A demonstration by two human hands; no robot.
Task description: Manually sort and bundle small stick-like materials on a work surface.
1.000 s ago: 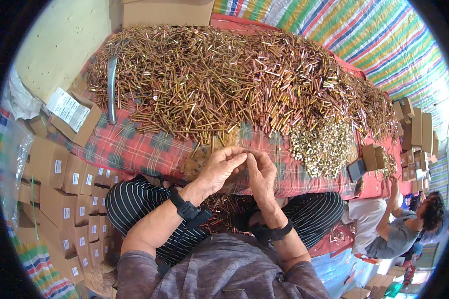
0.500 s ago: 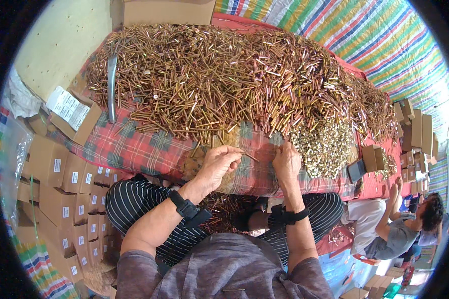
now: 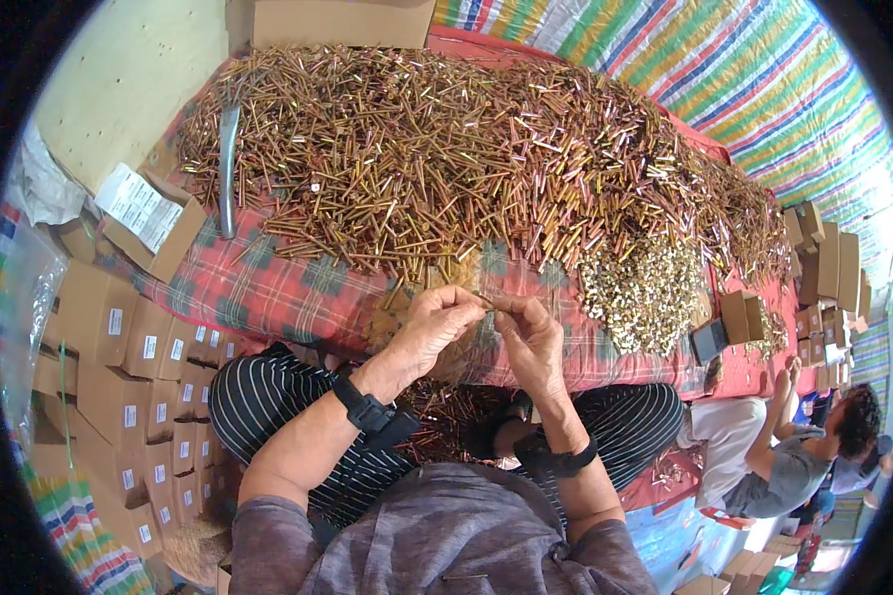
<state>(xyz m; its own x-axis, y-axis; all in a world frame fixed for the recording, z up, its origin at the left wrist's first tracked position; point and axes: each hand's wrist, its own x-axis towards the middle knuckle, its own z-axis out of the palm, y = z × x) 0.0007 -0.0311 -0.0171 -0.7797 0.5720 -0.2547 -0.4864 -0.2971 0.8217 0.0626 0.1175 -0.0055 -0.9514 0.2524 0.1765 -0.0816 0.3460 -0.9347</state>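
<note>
In front of me, my left hand (image 3: 435, 325) pinches a thin brass-coloured metal rod (image 3: 484, 300), probably a bolt, between thumb and fingertips. My right hand (image 3: 534, 342) meets it from the other side, its thumb and forefinger closed at the rod's end. Whatever lies inside the right fingertips is too small to make out. Both hands hover over a red and green plaid cloth (image 3: 318, 297). Beyond them spreads a wide heap of similar coppery rods (image 3: 387, 169). To the right of my right hand lies a pile of small shiny gold-coloured pieces (image 3: 645, 297).
A curved metal bar (image 3: 229, 174) rests on the heap's left side. An open carton (image 3: 149, 223) holding a labelled sheet stands left, above stacked cardboard boxes (image 3: 119, 347). A small box (image 3: 741, 315) and dark tray (image 3: 709, 340) sit right, near another seated person (image 3: 784, 466).
My right hand has come left from the edge of the small-piece pile to the rod at my left fingertips. The left hand has barely moved and keeps its pinch.
</note>
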